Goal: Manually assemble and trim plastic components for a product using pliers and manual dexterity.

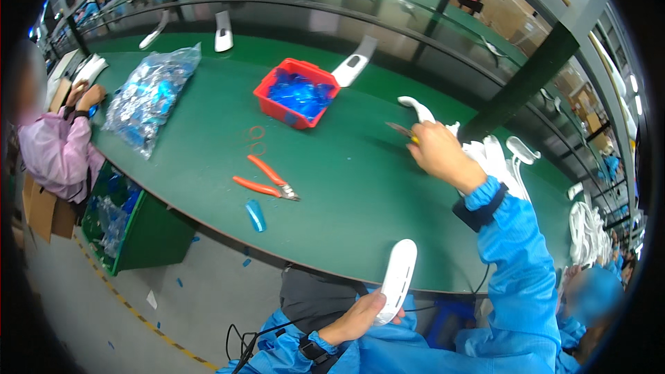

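My left hand point(359, 320) is closed around the lower end of a long white plastic part point(400, 273) with rounded ends and narrow slots, held at the table's near edge. Farther off to the right, my right hand point(443, 155) reaches over the green table point(332, 187). Its fingers are wrapped round a small yellow-handled tool point(398, 129) with a pointed metal tip; the palm hides most of the handle. Just beyond that hand lies a curved white piece point(416, 107). More white plastic parts point(493, 159) are piled beside my right wrist.
Orange-handled cutting pliers point(267, 181) and a blue curved piece point(255, 215) lie left of centre. Behind them stand a red bin point(294, 93) of blue film and a clear plastic bag point(154, 97). A green post point(523, 83) rises at the right. A co-worker point(59, 145) sits at the left.
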`<state>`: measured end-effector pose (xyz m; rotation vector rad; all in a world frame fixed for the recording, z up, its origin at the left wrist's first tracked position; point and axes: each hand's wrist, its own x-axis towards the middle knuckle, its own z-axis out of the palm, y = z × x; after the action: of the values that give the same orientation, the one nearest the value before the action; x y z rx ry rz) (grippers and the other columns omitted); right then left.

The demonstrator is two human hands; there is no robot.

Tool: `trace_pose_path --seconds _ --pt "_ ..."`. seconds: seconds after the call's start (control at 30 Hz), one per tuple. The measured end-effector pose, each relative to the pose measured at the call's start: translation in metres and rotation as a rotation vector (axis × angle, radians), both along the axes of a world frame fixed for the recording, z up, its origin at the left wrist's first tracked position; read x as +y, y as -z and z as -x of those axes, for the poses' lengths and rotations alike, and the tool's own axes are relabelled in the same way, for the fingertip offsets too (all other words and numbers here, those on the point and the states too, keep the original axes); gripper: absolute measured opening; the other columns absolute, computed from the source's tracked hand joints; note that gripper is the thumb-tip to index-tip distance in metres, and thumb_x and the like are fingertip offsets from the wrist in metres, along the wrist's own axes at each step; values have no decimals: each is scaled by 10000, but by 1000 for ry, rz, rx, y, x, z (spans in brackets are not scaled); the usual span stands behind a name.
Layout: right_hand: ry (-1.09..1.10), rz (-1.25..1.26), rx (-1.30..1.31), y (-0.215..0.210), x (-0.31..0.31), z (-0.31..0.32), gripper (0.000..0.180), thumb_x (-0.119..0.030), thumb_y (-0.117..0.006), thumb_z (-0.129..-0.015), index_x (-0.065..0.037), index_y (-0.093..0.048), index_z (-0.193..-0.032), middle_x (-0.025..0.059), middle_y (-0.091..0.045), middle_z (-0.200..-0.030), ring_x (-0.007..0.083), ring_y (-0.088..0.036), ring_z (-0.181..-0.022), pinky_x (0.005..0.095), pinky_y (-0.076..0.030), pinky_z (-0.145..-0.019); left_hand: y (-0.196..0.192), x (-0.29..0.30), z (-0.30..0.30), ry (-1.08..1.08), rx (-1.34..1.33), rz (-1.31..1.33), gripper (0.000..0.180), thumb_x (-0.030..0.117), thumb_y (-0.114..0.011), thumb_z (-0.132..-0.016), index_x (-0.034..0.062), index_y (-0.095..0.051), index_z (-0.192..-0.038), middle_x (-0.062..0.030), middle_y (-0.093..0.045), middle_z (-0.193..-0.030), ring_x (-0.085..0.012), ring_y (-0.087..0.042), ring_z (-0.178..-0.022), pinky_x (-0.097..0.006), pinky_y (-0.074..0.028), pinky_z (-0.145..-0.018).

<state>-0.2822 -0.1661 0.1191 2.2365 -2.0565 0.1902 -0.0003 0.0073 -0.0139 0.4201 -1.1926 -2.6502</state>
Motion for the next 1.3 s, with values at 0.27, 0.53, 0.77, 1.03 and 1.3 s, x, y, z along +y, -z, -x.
trace_pose_path --seconds 0.27,0.53,0.77,1.03,1.3 --pt "113 68 -321 -39 96 -33 214 -161 -597 -910 47 -553 -939 196 -620 -866 357 -622 -734 422 -486 -665 -28 6 -16 -132 0 46 435 168 -500 -1016 -31 -374 -1381 -129 -628 -1072 -171 -626 -964 -330 -506 -840" --pt "235 -54 -1412 9 167 -62 330 -299 -409 -1014 12 -501 -1069 114 -603 -861 228 -651 -757 341 -529 -696 -20 3 -13 -241 -172 -9 342 164 -516 -1007 -30 -459 -1282 -120 -651 -973 -176 -665 -816 -290 -539 -724" --pt "170 12 -1664 34 180 -60 470 -436 -444 -1020 9 -503 -1158 133 -611 -986 260 -643 -919 390 -528 -775 -26 -1 -16 -94 99 78 717 101 -604 -926 12 -181 -1498 -158 -539 -1311 -253 -570 -1200 -408 -422 -1041" --pt "114 70 -1627 42 189 -63 461 -386 -415 -1038 35 -492 -1209 121 -614 -995 250 -628 -951 392 -504 -851 -20 4 -12 -248 -8 344 462 206 -460 -1025 -38 -351 -1401 -138 -606 -1128 -191 -622 -987 -343 -493 -909" --pt "205 333 -1494 63 182 -78 371 -330 -396 -1045 23 -506 -1081 96 -592 -864 183 -614 -778 315 -506 -713 -16 9 3 -228 -85 281 398 218 -445 -1033 -47 -408 -1328 -130 -644 -1002 -175 -635 -898 -318 -516 -820"
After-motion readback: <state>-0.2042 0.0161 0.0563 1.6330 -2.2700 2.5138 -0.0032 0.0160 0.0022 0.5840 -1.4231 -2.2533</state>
